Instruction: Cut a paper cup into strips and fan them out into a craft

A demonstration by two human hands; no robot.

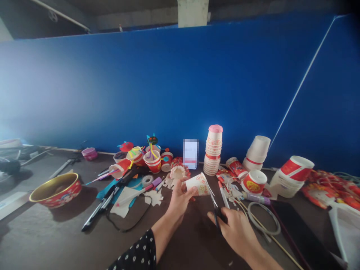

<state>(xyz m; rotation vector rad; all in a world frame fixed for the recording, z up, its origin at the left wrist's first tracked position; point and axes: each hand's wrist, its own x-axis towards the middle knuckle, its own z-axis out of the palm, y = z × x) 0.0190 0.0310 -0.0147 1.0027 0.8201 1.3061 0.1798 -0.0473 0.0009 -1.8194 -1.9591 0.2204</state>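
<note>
My right hand point(233, 227) grips the scissors point(216, 215), fingers closed around the black handles, over the dark table point(194, 249). My left hand point(179, 197) has its fingers and thumb closed on the paper cup point(197, 185), which is tipped on its side, its open end toward the scissors; the blades are at its rim, though I cannot tell whether they are open. A black sleeve point(136, 253) with white spots covers my left forearm near the elbow. To my right lie a black flat slab point(306, 232) and a loop of clear tubing point(278, 225); to my left, a black cable point(140, 224) and a red and gold bowl point(60, 197). Farther off, beyond the paper cup, a tall cup stack point(212, 165) with a pink top stands near the blue wall point(168, 93)
</note>
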